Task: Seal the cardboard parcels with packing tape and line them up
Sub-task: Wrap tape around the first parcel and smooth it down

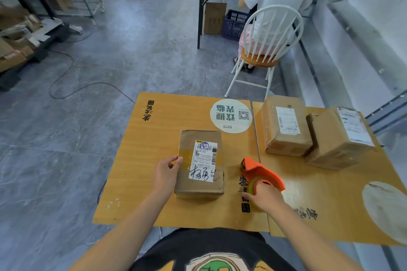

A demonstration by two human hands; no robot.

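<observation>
A small cardboard parcel (199,185) with a white shipping label lies on the wooden table (136,182) in front of me. My left hand (166,174) holds its left side, thumb on the top face. A strip of clear tape crosses the top. My right hand (264,198) grips an orange tape dispenser (257,170) just right of the parcel, its nose resting on the table. Two bigger labelled parcels, one at the middle right (284,126) and one further right (339,138), stand side by side and touch.
A second wooden table (330,204) abuts on the right. Round white stickers mark both tabletops. Beyond the tables a person sits on a white chair (267,50) at a folding table. Cables run across the grey floor at left, near shelves with boxes.
</observation>
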